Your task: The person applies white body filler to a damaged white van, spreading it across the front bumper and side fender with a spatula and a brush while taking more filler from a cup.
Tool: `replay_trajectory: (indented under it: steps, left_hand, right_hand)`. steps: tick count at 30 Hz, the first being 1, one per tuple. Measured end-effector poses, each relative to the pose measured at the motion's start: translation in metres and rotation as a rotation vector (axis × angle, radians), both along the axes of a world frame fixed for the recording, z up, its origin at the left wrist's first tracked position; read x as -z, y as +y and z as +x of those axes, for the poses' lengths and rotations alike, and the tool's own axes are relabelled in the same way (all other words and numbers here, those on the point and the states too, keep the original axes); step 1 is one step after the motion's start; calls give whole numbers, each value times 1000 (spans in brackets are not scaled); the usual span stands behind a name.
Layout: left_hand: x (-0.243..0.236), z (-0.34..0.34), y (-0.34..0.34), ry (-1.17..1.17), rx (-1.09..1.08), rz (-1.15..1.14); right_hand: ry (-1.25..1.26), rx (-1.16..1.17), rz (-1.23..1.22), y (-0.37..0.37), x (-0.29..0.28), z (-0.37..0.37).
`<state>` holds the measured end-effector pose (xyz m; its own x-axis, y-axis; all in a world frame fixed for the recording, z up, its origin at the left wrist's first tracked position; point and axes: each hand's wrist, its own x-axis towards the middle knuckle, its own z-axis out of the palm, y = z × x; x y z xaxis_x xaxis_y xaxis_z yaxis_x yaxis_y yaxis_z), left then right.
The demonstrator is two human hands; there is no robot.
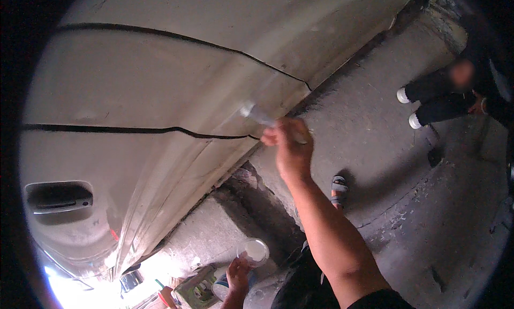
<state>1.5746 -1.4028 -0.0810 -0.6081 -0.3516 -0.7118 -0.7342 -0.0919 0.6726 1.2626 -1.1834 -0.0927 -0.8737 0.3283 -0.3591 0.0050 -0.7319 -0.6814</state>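
My right hand [292,148] reaches up and forward, fingers closed round a brush-like tool [258,115]. The tool has a pale, see-through body and a whitish tip; it is blurred. Its tip is at the lower side of a light-coloured car panel [214,95], though I cannot tell whether it touches. Lower down, my left hand [238,275] grips the edge of a round, clear plastic container [253,252] with white stuff in it.
Dark seams cross the car side, and a door handle [61,197] is at the left. A gutter [262,202] runs through the concrete floor [342,127]. Behind my left hand lie a crate [197,288] and a tub [220,290]. Another person's white shoes [402,95] show at the right.
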Motion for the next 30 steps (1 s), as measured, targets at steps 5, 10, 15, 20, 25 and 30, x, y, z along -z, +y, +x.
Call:
replay_trajectory:
  steps: [5,10,15,20,25,30]
  left_hand:
    - [-2,-3,3,-26,-15,1]
    - [1,-1,1,-54,-18,-31]
    - [1,-3,1,-21,18,-9]
    - [-5,-10,10,-35,-44,-33]
    - [6,0,-3,-27,3,-18]
    - [3,-3,-1,-11,24,-4]
  right_hand:
    - [48,45,81,1,-4,-4]
    - [52,41,56,-12,1,7]
    - [138,-59,236,-29,1,8]
    - [5,73,14,-23,-5,11]
    - [85,-112,120,-41,8,21]
    - [142,-26,215,-38,3,15]
